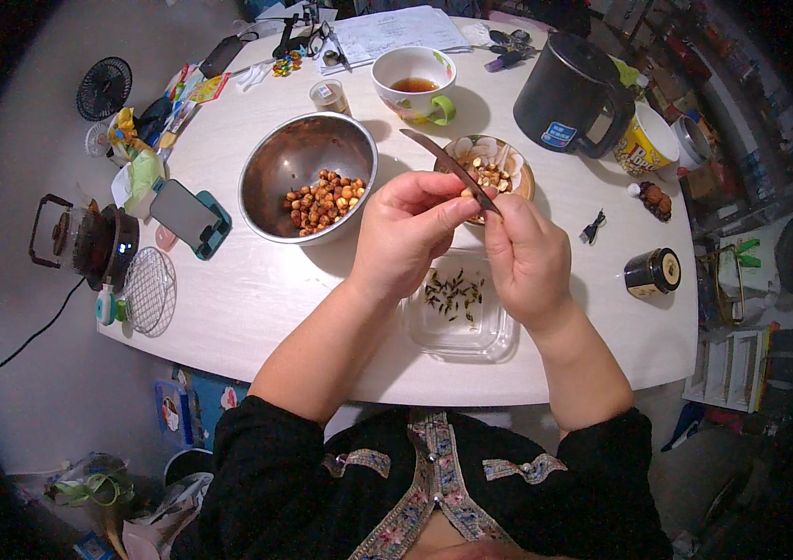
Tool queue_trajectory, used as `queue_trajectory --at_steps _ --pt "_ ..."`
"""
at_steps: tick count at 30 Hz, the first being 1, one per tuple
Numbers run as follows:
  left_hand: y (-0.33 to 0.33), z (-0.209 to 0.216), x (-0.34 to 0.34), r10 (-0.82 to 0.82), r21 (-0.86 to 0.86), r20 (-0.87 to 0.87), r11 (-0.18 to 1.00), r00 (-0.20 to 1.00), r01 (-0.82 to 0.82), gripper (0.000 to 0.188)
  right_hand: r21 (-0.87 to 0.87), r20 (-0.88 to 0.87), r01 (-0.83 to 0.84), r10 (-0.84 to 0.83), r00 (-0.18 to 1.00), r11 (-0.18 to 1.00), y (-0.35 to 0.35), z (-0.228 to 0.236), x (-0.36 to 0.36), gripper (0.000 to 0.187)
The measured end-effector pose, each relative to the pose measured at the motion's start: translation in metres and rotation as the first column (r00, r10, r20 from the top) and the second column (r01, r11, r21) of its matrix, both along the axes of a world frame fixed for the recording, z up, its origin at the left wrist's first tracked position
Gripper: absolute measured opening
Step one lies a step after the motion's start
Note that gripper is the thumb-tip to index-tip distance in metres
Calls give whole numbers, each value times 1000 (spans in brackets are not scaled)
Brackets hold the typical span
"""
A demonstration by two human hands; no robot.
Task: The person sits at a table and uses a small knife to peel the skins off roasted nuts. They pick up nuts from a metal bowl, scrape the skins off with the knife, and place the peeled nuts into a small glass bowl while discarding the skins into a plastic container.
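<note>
Right hand [532, 259] clasps slim, curved dark-brown strip [433, 147], left hand [404, 227] touching (hold unclear to me); square clear-glass container [455, 340] below, near white table's edge [376, 394].

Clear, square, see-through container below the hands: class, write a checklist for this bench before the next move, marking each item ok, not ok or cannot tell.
1. Clear, square, see-through container upright, small dark-green slivers inside: ok.
2. Round, shiny metal bowl upright, holding round brown seeds: ok.
3. Thin, dark-brown, curved tool gripped by the right hand: ok.
4. Seed pinched in the left hand: cannot tell; fingers hide it.
5. Round, flower-patterned plate fully in view: not ok, partly covered.
</note>
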State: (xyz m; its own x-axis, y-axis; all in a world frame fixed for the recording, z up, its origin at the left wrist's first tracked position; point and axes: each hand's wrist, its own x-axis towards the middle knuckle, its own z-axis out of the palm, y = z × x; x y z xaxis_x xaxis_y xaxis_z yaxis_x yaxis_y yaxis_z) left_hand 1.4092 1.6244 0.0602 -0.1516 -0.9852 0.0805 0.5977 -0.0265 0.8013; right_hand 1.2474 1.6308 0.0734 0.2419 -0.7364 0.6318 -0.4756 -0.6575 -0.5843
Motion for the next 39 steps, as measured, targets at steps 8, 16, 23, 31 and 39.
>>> queue_trajectory --at_steps 8,16,23,31,39 --pt "4 0 -3 80 -70 91 995 993 -73 16 -52 -88 32 -36 996 998 -3 -2 -1 8" --pt "4 3 -3 -5 -32 65 999 998 7 16 -101 -113 61 -73 991 993 -3 -3 -3 9" --pt "3 3 -6 34 12 39 999 999 -35 18 -134 -133 61 -79 988 989 -5 -4 -3 11" --pt "3 1 -8 48 39 103 998 994 -52 26 -47 -45 70 -72 996 996 -9 -7 -3 12" --pt "-2 5 -4 -33 83 117 996 993 23 33 340 147 -54 3 989 939 -11 -14 -9 16"
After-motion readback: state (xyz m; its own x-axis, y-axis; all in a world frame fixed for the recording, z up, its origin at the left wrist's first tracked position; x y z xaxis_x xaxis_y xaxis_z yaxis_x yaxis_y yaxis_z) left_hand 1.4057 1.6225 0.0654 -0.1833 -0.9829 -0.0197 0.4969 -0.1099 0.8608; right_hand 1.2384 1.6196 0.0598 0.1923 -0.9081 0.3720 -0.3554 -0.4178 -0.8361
